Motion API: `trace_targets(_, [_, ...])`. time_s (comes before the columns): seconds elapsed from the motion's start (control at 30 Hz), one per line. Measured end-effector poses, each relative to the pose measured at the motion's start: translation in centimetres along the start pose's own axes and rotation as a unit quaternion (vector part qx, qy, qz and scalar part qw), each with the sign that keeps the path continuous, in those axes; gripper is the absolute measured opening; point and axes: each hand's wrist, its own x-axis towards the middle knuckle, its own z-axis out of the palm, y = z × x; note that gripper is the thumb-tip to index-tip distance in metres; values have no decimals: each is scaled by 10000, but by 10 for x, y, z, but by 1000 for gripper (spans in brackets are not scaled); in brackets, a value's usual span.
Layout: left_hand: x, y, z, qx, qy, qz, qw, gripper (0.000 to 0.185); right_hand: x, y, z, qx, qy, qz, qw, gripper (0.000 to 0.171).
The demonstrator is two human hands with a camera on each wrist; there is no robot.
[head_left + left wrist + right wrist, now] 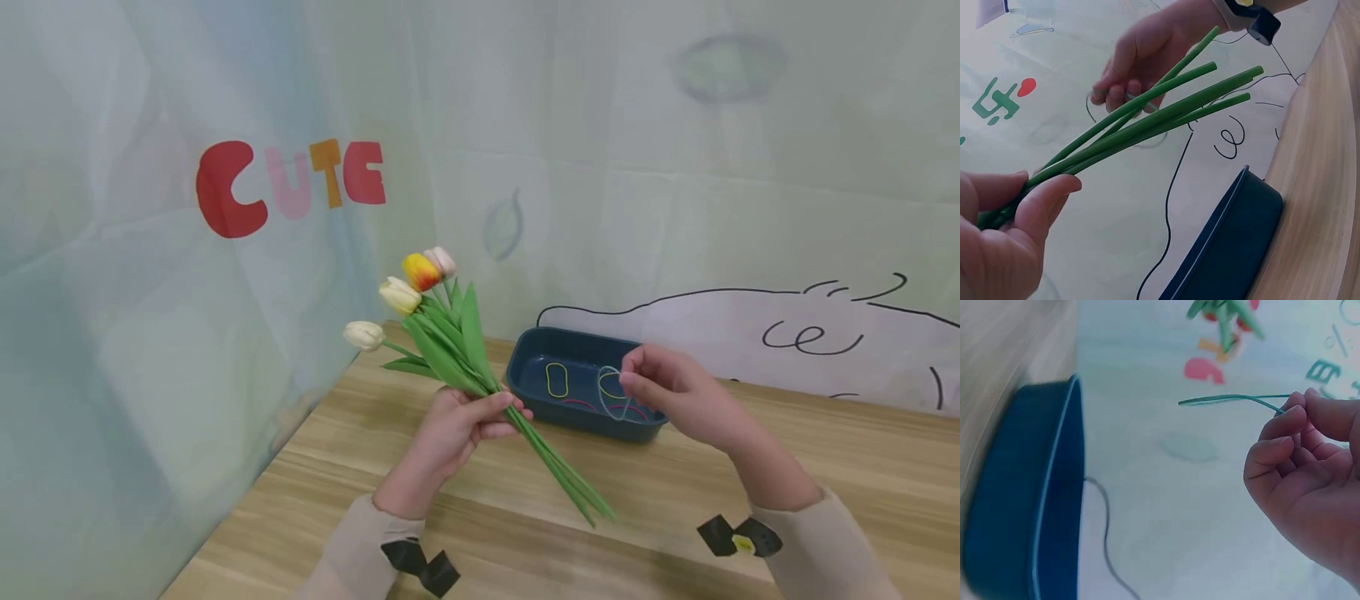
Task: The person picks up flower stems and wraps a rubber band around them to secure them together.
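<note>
Head view with both wrist views. We see the left hand (457, 429) wrapped round a bunch of artificial tulips (450, 350), gripping the green stems (1147, 119) at about mid-length; the flower heads point up and away toward the wall, and the stem ends hang free above the wooden table (675, 508). The right hand (675, 392) pinches a pale green rubber band (613, 392) between thumb and fingertips, the other fingers loosely curled, and holds it in the air just over the near rim of the dark blue tray (525, 367). In that tray lie a yellow band (556, 379) and at least one pink band (577, 403); the thin lines there are hard to count, so we cannot give a firm number.

Risks, as we judge them. The stem ends fan apart in the left wrist view, so a band brought over them could catch on one stem and miss the rest. The band is held by a light pinch at a single point; stretched with one hand it may slip from the fingertips and snap back or drop into the tray. The left hand's grip sits at mid-stem, so a pull on the lower ends could slide single stems out of line or tip the heavy flower heads sideways.
</note>
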Motion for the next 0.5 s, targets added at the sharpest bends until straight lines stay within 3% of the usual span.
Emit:
trace_targets(0.23, [1, 0, -1, -44, 181, -19, 9998, 13, -18, -20, 5, 337, -160, -489, 9981, 3])
trace_targets(0.5, [1, 0, -1, -54, 284, 15, 9996, 16, -33, -32, 10, 438, -314, -1065, 9929, 18])
